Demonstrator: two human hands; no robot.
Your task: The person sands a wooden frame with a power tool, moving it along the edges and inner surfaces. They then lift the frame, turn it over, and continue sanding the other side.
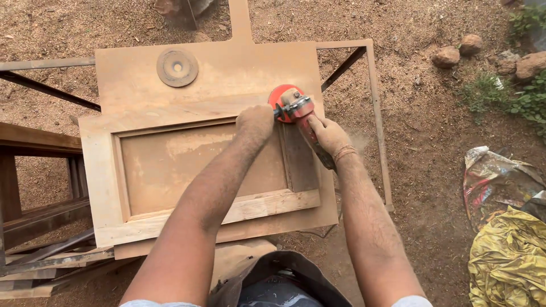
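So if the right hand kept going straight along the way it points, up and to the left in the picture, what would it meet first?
The right hand grips the body of the red grinder, so the grinder's head lies directly ahead of it. Beyond that comes the wooden board, then likely the round disc lying on it, though the exact line is uncertain.

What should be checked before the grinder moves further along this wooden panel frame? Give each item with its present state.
1. Left hand grips the front of the red angle grinder: ok.
2. Right hand holds its body: ok.
3. Grinder sits on the top right corner of the wooden panel frame: ok.
4. Loose sanding disc lies apart from the tool: ok.
5. Frame clamped to the board: cannot tell.
6. Gloves worn: not ok.
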